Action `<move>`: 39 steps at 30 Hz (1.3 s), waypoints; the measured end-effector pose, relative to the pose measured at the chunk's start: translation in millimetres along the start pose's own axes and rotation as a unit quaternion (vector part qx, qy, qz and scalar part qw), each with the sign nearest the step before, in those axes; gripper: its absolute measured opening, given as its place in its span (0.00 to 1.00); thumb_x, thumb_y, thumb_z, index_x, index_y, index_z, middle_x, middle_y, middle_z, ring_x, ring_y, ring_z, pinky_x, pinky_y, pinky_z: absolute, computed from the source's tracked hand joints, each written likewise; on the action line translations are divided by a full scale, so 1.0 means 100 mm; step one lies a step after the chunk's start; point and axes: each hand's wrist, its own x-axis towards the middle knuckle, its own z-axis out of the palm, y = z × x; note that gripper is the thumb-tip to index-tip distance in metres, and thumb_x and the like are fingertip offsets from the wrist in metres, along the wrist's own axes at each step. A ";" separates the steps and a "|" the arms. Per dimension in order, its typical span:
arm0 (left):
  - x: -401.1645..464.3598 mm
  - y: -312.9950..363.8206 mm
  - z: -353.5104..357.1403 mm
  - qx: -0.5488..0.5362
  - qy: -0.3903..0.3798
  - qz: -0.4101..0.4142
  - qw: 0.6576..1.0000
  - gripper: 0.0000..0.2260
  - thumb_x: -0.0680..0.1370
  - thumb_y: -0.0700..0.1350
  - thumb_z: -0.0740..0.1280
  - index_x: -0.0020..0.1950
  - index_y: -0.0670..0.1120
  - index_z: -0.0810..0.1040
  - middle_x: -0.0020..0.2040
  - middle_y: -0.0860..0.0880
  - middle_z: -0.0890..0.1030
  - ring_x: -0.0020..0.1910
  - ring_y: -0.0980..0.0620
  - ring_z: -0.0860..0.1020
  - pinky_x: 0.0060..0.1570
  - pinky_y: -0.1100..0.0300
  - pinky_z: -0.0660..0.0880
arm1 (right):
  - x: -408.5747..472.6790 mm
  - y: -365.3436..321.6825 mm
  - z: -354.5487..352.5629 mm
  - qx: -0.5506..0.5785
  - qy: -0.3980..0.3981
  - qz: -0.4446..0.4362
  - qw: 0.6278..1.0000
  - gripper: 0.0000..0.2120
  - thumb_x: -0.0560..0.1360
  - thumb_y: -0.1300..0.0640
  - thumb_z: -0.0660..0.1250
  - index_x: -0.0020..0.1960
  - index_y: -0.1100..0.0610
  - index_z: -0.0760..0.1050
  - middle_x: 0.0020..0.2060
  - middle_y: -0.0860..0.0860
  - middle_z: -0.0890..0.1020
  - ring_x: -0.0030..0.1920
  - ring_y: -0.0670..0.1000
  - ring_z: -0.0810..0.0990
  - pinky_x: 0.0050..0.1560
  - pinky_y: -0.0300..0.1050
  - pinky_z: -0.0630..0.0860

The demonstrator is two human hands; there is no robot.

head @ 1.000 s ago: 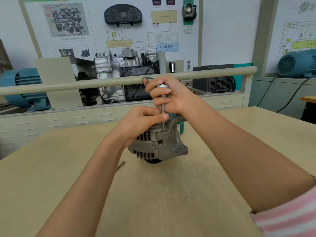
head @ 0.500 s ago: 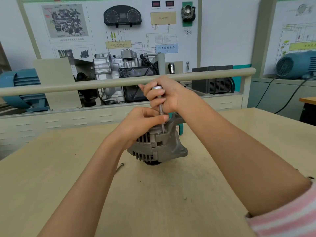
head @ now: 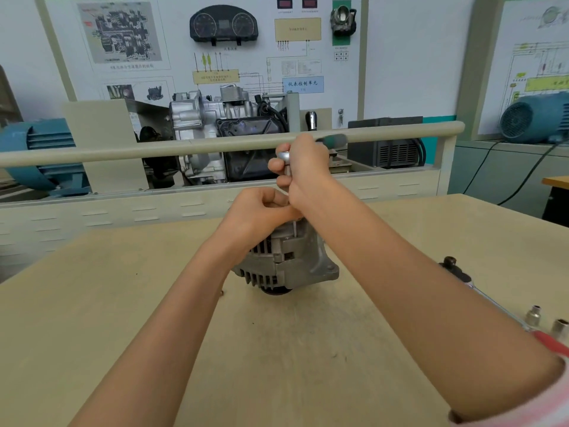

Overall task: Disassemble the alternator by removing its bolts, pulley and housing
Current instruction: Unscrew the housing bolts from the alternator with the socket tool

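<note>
The grey alternator [head: 289, 263] stands on the wooden table [head: 123, 318], pulley side down. A ratchet wrench is set upright on its top. The wrench's silver head [head: 284, 156] shows between my fingers, and its green handle [head: 334, 139] points right. My right hand [head: 303, 171] grips the wrench head from above. My left hand [head: 261, 212] sits on top of the alternator, fingers curled, thumb and fingers pinching the thin wrench shaft [head: 294, 224] where it meets the housing. The bolt under the shaft is hidden.
A loose bolt [head: 221, 292] lies by my left forearm. At the right lie a red-handled tool [head: 551, 345], two sockets [head: 534, 315] and a black-tipped tool [head: 451, 263]. A beige rail [head: 154, 151] and a gearbox display [head: 215, 124] stand behind the table.
The green handle has swung from the left side of my right hand round to the right. My right hand turned with it. My left hand stayed on the alternator.
</note>
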 end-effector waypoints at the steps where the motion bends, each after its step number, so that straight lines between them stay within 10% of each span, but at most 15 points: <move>1: 0.00 -0.01 -0.03 -0.009 -0.021 0.000 1.000 0.03 0.73 0.43 0.72 0.41 0.43 0.83 0.41 0.46 0.85 0.42 0.51 0.82 0.51 0.54 0.77 | 0.03 -0.04 -0.01 -0.012 -0.035 0.038 0.999 0.12 0.76 0.65 0.47 0.37 0.58 0.65 0.26 0.49 0.67 0.17 0.44 0.63 0.16 0.31 0.51; 8: 0.04 -0.09 -0.15 -0.084 -0.084 -0.009 0.993 0.04 0.73 0.41 0.72 0.41 0.48 0.86 0.43 0.46 0.86 0.43 0.51 0.83 0.49 0.59 0.79 | 0.14 -0.16 -0.18 0.028 -0.244 0.200 0.949 0.11 0.79 0.63 0.49 0.42 0.58 0.67 0.20 0.45 0.69 0.15 0.41 0.61 0.16 0.31 0.50; 15: 0.01 -0.03 -0.09 -0.063 -0.036 0.006 0.997 0.08 0.73 0.37 0.72 0.38 0.49 0.84 0.37 0.51 0.85 0.40 0.55 0.83 0.51 0.57 0.78 | -0.02 0.07 0.04 0.034 0.088 -0.093 0.991 0.04 0.80 0.65 0.50 0.53 0.58 0.61 0.35 0.55 0.74 0.20 0.44 0.72 0.18 0.33 0.65; 28: -0.04 0.00 -0.07 -0.078 -0.076 -0.003 0.994 0.07 0.74 0.42 0.72 0.36 0.50 0.83 0.35 0.52 0.84 0.36 0.58 0.81 0.38 0.67 0.76 | 0.14 -0.20 -0.13 0.032 -0.189 0.205 0.960 0.12 0.77 0.66 0.47 0.43 0.59 0.67 0.17 0.45 0.66 0.15 0.41 0.64 0.17 0.31 0.53; 35: -0.02 0.00 0.02 -0.066 0.012 0.001 0.998 0.11 0.72 0.34 0.71 0.36 0.50 0.82 0.32 0.56 0.83 0.33 0.60 0.80 0.37 0.68 0.76 | -0.07 0.04 0.00 0.044 0.065 -0.089 0.993 0.09 0.80 0.64 0.48 0.58 0.57 0.61 0.36 0.53 0.72 0.18 0.42 0.71 0.17 0.32 0.62; 39: -0.01 -0.03 0.02 -0.070 0.005 0.004 0.998 0.05 0.71 0.39 0.74 0.38 0.48 0.82 0.38 0.50 0.84 0.40 0.54 0.81 0.45 0.63 0.78 | 0.01 -0.04 -0.03 0.003 0.009 -0.002 1.000 0.11 0.79 0.65 0.48 0.55 0.60 0.67 0.29 0.51 0.71 0.15 0.42 0.67 0.15 0.32 0.57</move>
